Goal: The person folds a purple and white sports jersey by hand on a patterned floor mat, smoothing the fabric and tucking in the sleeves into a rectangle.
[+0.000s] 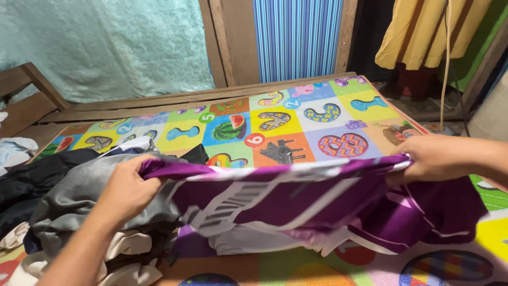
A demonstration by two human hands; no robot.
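A purple garment with white stripes [296,204] is stretched out between both hands above a colourful play mat [296,132]. My left hand [127,188] grips its left edge, just over a heap of clothes. Its right edge is pinched by my right hand [436,158]. The lower part of the garment hangs down and folds onto the mat.
A pile of grey, black and white clothes [69,206] lies at the left. The mat covers a low wooden platform [174,98]. Behind it hang a teal cloth [106,47], a blue striped panel [296,37] and a yellow curtain [423,32].
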